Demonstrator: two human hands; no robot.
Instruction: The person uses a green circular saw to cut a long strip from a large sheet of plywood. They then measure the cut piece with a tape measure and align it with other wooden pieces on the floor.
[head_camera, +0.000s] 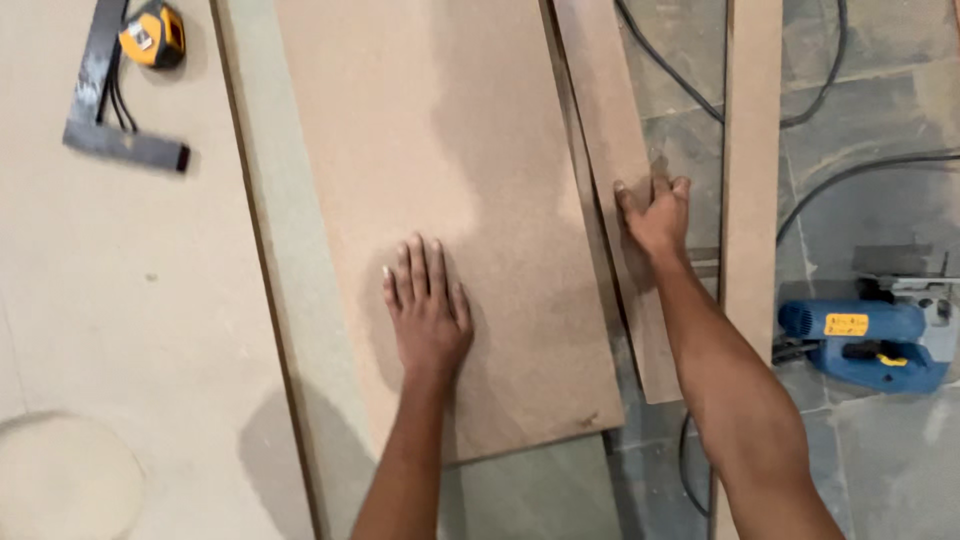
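Left hand (428, 310) spread flat on brown board (450, 200); right hand (658, 212) gripping narrow strip (612, 130). Grey stone floor (880, 100), blue power saw (868, 343), black cables (850, 175).

Wide brown fibreboard panel (450, 200) matt, smooth, dusty; narrow brown fibreboard offcut strip (620, 180) same matt finish; pale beige sheet (100, 300) at left smooth, matt; blue plastic jigsaw (865, 340) slightly glossy; dark metal try square (110, 110) dull; grey stone floor tiles (880, 100) rough
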